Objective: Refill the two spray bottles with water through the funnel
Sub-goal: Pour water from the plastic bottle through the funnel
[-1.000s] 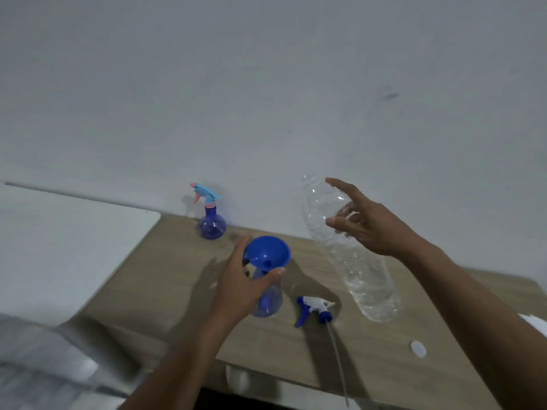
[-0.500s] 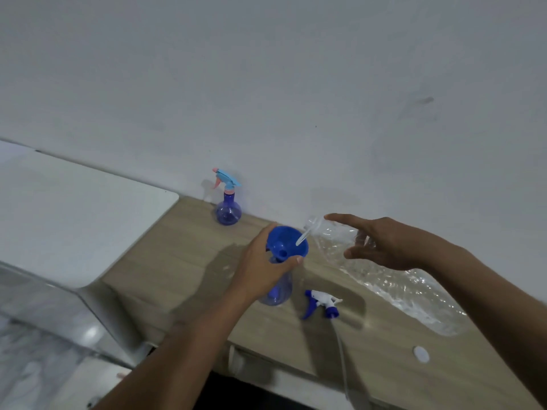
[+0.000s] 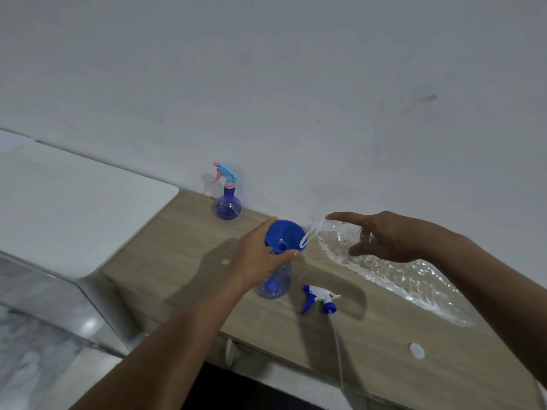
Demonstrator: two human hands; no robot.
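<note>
Gripped the funnel (image 3: 285,236) and the open spray bottle (image 3: 273,284) beneath it with the left hand (image 3: 257,258). Clasped the water bottle (image 3: 399,273) in the right hand (image 3: 384,236), long axis sloping down leftward, mouth just right of the funnel's rim, pouring. Left the second spray bottle (image 3: 227,199) capped, well behind the funnel.

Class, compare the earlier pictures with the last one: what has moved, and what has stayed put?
The right hand has tipped the water bottle from near upright down towards the funnel, and a thin stream now runs into it. Unchanged: the left hand holds the funnel on the open spray bottle; the far spray bottle, spray head and cap stay where they were.
</note>
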